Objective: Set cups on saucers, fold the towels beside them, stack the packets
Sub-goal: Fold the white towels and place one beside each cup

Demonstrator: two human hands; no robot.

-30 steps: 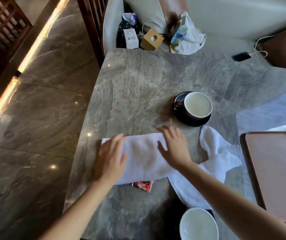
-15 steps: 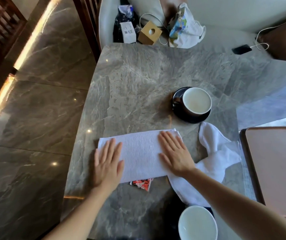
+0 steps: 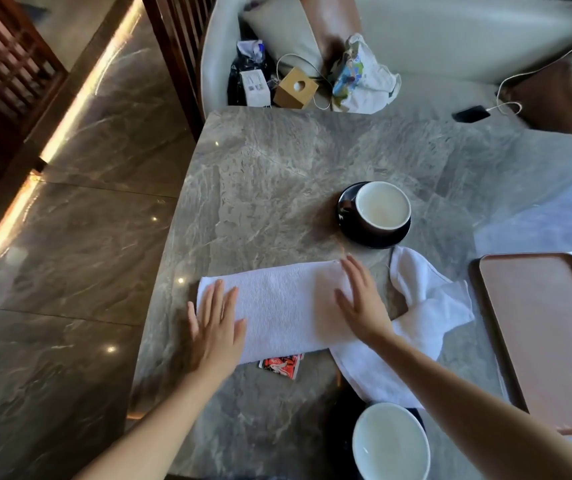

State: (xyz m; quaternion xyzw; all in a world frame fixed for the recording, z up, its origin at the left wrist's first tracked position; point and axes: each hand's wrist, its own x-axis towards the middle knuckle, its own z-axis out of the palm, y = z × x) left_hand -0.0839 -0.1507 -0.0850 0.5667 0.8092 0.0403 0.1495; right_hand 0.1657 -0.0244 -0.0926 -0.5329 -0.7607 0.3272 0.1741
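Observation:
A folded white towel (image 3: 284, 306) lies flat on the grey marble table (image 3: 277, 174). My left hand (image 3: 215, 327) presses its left end with straight fingers. My right hand (image 3: 360, 303) lies flat on its right end. A second white towel (image 3: 430, 306) lies crumpled to the right, partly under my right forearm. A red packet (image 3: 283, 366) pokes out from under the folded towel's near edge. A white-lined cup (image 3: 383, 207) stands on a black saucer (image 3: 347, 216) beyond the towels. Another cup (image 3: 390, 445) sits at the near edge; its saucer is barely visible.
A brown tray (image 3: 547, 334) lies on the right side of the table. Behind the table a pale sofa (image 3: 451, 39) holds a small cardboard box (image 3: 295, 89), a plastic bag (image 3: 360, 77), cables and a phone (image 3: 471, 113). Polished stone floor lies to the left.
Both hands went from curled on the towel to flat with straight fingers. The towel's edges now lie smooth and squared, and the hands have spread slightly apart toward its ends.

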